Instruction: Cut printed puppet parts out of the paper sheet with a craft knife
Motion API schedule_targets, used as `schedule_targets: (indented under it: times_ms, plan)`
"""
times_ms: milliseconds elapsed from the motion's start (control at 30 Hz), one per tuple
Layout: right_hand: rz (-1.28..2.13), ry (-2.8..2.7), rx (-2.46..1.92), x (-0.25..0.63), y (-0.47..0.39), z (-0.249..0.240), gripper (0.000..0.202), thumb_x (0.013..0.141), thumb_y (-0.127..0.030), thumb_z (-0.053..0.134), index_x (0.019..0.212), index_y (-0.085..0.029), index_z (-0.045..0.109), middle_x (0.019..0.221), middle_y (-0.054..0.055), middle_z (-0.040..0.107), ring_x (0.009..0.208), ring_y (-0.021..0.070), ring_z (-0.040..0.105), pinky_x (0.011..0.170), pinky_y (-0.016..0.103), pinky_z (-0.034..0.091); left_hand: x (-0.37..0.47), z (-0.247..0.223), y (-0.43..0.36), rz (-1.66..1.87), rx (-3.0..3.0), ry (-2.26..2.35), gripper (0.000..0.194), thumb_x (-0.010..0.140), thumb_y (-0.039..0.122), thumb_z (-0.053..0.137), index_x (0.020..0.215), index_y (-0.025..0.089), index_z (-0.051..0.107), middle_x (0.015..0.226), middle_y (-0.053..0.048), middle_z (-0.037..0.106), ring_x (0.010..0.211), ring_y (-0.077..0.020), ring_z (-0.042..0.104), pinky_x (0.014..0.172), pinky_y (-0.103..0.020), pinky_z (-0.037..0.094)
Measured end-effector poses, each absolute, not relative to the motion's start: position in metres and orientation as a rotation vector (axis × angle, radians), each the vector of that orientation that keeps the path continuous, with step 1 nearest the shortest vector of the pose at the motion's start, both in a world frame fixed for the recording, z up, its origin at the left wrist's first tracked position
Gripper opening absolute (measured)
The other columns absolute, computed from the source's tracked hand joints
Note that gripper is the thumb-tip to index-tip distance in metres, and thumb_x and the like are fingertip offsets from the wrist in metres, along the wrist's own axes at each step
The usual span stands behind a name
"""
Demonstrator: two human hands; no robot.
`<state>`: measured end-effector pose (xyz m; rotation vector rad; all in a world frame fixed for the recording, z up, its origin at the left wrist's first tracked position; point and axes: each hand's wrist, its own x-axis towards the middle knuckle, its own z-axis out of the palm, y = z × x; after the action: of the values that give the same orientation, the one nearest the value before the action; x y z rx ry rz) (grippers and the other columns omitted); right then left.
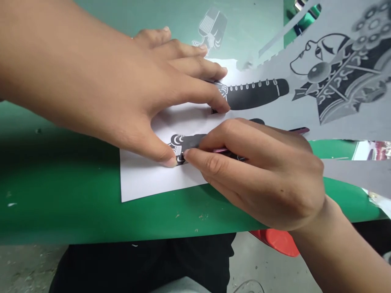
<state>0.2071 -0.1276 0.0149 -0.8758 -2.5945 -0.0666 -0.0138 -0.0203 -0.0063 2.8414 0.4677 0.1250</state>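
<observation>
My left hand lies spread over a white sheet of paper, fingers apart, its thumb and fingertips pressing on it. My right hand is closed around a slim pink pen-like tool, whose tip is hidden by my fingers. These fingers rest beside my left thumb, on a black printed figure partly covered by the hand. Above it, next to my left index fingertip, is a printed black boot-like shape with a row of white loops.
The paper lies on a green tabletop. A large sheet printed with a face and ornate patterns curls up at the right. A clear or pale sheet shows a small printed figure at the back. A red object sits below the table edge.
</observation>
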Motion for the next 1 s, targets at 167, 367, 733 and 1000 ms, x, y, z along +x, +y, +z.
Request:
schedule_targets:
  times_ms: [167, 367, 733, 1000]
  plan:
    - [-0.070, -2.620, -0.916, 0.207, -0.127, 0.015, 0.025, 0.092, -0.006, 0.057, 0.074, -0.020, 0.066, 0.072, -0.001, 0.062, 0.060, 0.0103, 0.050, 0.051, 0.028, 0.037, -0.013, -0.006, -0.020, 0.105, 2.820, 0.496, 0.080, 0.076, 0.080, 0.044, 0.149, 0.050, 0.031, 0.167, 0.014, 0.019, 0.154, -0.0420, 0.020, 0.118, -0.070, 0.011]
    - [-0.081, -2.614, -0.924, 0.209, -0.127, 0.016, 0.025, 0.093, -0.008, 0.057, 0.074, -0.022, 0.064, 0.073, -0.001, 0.061, 0.059, 0.0097, 0.048, 0.051, 0.028, 0.037, -0.010, -0.006, -0.020, 0.058, 2.769, 0.564, 0.088, 0.070, 0.084, 0.045, 0.150, 0.049, 0.034, 0.167, 0.017, 0.017, 0.154, -0.0445, 0.019, 0.121, -0.068, 0.005]
    - [-0.075, -2.630, -0.929, 0.218, -0.127, 0.016, 0.024, 0.095, -0.009, 0.055, 0.078, -0.022, 0.066, 0.080, -0.002, 0.063, 0.063, 0.0092, 0.052, 0.051, 0.028, 0.036, -0.012, 0.004, -0.030, 0.037, 2.782, 0.581, 0.071, 0.085, 0.074, 0.042, 0.149, 0.048, 0.030, 0.168, 0.013, 0.018, 0.157, -0.0382, 0.017, 0.122, -0.065, 0.010]
    - [-0.057, -2.603, -0.927, 0.222, -0.126, 0.014, 0.024, 0.095, -0.008, 0.056, 0.078, -0.020, 0.067, 0.078, -0.001, 0.062, 0.062, 0.0082, 0.047, 0.050, 0.027, 0.031, -0.011, -0.007, -0.013, 0.251, 2.897, 0.401, 0.085, 0.072, 0.086, 0.040, 0.147, 0.047, 0.036, 0.163, 0.007, 0.030, 0.148, -0.0487, 0.031, 0.113, -0.073, 0.021]
